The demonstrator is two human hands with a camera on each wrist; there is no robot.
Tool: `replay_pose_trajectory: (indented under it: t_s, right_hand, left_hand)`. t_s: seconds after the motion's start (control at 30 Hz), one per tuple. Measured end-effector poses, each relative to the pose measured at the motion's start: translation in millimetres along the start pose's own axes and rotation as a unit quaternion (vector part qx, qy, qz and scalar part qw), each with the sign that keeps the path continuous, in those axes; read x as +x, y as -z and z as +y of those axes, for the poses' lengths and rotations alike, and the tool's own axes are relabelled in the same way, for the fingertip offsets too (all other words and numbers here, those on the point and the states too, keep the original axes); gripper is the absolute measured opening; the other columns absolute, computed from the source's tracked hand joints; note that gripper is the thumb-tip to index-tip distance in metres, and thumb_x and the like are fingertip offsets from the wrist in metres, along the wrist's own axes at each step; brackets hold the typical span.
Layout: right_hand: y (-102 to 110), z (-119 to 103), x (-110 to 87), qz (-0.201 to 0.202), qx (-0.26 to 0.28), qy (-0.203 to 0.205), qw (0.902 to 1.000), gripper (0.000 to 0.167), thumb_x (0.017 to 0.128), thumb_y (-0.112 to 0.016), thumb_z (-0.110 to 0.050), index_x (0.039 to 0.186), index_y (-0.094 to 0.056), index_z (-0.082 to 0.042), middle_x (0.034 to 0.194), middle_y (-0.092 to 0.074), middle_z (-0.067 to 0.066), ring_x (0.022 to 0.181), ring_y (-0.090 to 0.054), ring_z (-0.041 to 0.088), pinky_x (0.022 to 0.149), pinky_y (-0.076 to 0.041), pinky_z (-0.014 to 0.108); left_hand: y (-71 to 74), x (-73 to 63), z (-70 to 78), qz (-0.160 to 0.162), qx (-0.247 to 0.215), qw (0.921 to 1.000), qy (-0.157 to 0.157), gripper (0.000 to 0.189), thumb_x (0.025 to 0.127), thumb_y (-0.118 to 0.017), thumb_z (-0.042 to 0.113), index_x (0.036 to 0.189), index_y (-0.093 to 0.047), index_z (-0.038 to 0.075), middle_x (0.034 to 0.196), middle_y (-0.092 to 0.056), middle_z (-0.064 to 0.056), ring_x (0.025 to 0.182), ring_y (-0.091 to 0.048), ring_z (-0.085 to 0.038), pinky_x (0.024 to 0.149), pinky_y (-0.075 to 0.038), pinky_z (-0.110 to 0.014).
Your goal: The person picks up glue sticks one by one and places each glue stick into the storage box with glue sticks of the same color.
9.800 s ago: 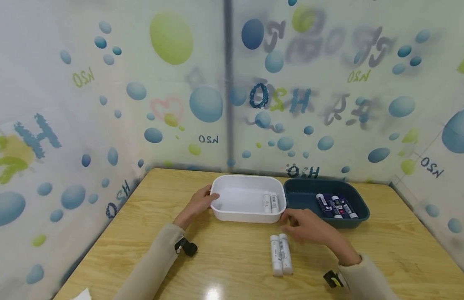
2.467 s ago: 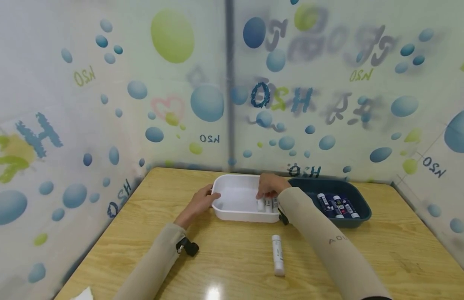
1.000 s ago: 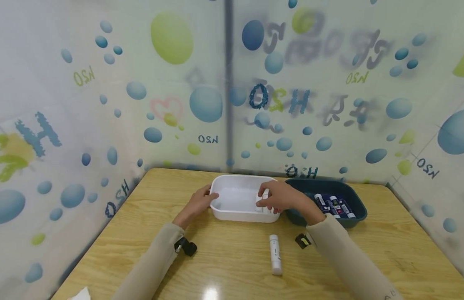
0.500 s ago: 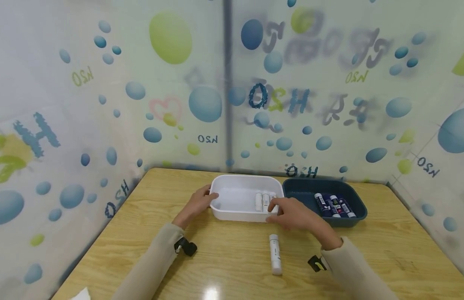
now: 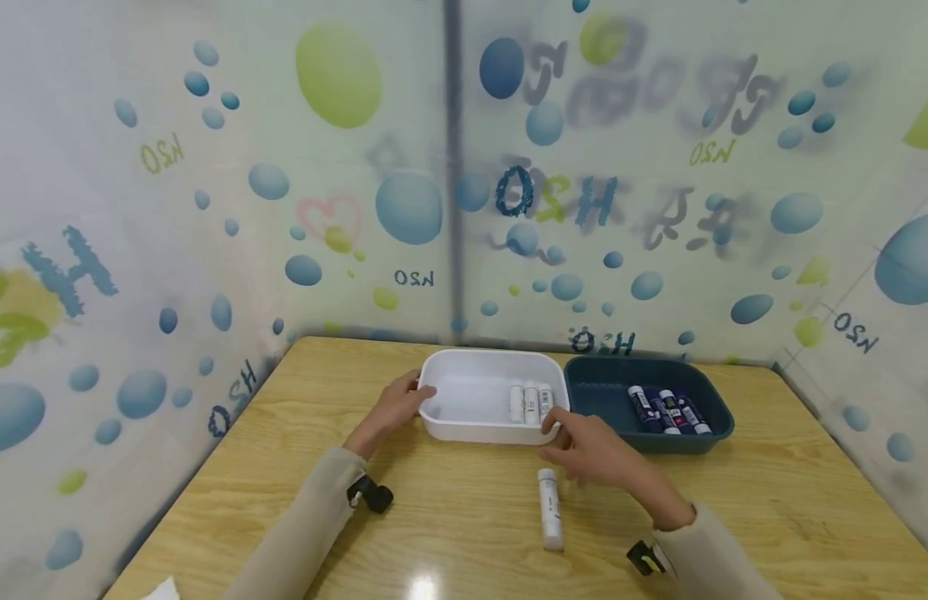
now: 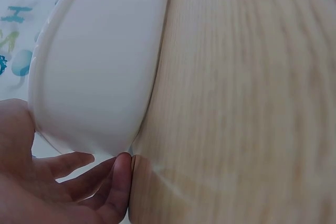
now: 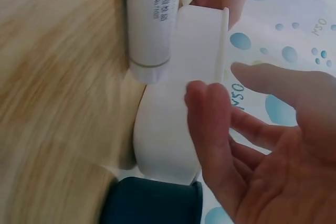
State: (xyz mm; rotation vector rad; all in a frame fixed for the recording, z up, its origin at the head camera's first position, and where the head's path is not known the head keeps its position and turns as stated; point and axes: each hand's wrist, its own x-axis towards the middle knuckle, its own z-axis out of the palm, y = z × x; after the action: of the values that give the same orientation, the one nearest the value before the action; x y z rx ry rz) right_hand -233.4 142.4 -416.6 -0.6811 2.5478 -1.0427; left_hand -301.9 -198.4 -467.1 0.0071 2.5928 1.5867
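Note:
At its left end, the white plastic tray (image 5: 471,432) is gripped by my left hand (image 5: 395,407), thumb over the rim and fingers outside. Three white glue sticks (image 5: 531,404) lie side by side at the tray's right end. My right hand (image 5: 593,450) hovers by the tray's front right corner with thumb and fingers apart, holding nothing. Just below it, one white glue stick (image 5: 550,509) lies lengthwise on the table; its printed label shows close up in the right wrist view, where the white tray (image 7: 168,124) is behind the hand.
A dark teal tray (image 5: 601,402) stands against the white tray's right side, with several dark glue sticks (image 5: 668,410) with white caps in it. The wooden table (image 5: 464,517) meets patterned curtain walls behind. A scrap of white paper (image 5: 164,590) lies at the front left.
One glue stick went from the table into the white tray, making three there. My right hand has let go of it and drawn back toward the front right. The left hand stays put.

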Motion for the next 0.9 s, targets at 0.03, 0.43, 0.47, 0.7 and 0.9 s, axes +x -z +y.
replay_pose_trajectory:
  t_s: [0.03,0.43,0.47,0.7,0.9]
  right_hand:
    - [-1,2,-0.7,0.001,0.001,-0.007,1.0,0.032,0.098,-0.071,-0.022,0.12,-0.06,-0.003,0.089,-0.071,0.012,0.061,-0.063,0.02,0.051,-0.055,0.03]
    - [-8,15,-4.7,-0.059,0.016,-0.044,0.9972,0.04,0.097,-0.071,-0.035,0.122,-0.062,-0.005,0.081,-0.067,0.007,0.059,-0.065,0.022,0.052,-0.053,0.033]
    - [-8,16,-4.6,-0.064,0.018,-0.045,0.9968,0.041,0.098,-0.071,-0.035,0.123,-0.062,-0.005,0.081,-0.067,0.007,0.059,-0.065,0.022,0.052,-0.052,0.032]
    - [-11,18,-5.6,-0.075,0.021,-0.063,0.995,0.042,0.095,-0.074,-0.038,0.123,-0.062,-0.008,0.081,-0.066,0.008,0.06,-0.065,0.021,0.053,-0.052,0.033]
    - [-15,16,-6.5,-0.086,0.015,-0.087,0.9924,0.039,0.092,-0.077,-0.037,0.121,-0.063,-0.014,0.082,-0.064,0.007,0.06,-0.065,0.019,0.055,-0.056,0.034]
  left_hand:
    - [-0.2,0.2,0.1,0.0,0.0,1.0,0.0,0.058,0.105,-0.055,0.029,0.157,-0.043,0.008,0.145,-0.058,-0.022,0.119,-0.066,-0.032,0.092,-0.06,-0.042]
    - [-1.1,-0.8,0.9,-0.004,0.0,1.0,0.002,0.059,0.106,-0.054,0.029,0.159,-0.039,0.007,0.148,-0.056,-0.024,0.121,-0.065,-0.034,0.091,-0.06,-0.042]
    - [-1.1,-0.6,0.6,-0.004,0.0,1.0,0.002,0.059,0.106,-0.054,0.029,0.159,-0.039,0.007,0.148,-0.056,-0.024,0.121,-0.065,-0.034,0.091,-0.06,-0.041]
    - [-1.1,0.3,-0.3,-0.01,-0.001,1.0,0.001,0.06,0.106,-0.054,0.029,0.159,-0.038,0.007,0.15,-0.055,-0.023,0.123,-0.064,-0.034,0.093,-0.06,-0.042]
    - [-1.2,0.9,-1.2,-0.01,-0.004,0.9999,0.004,0.059,0.106,-0.054,0.03,0.159,-0.039,0.009,0.15,-0.055,-0.022,0.124,-0.064,-0.034,0.094,-0.059,-0.043]
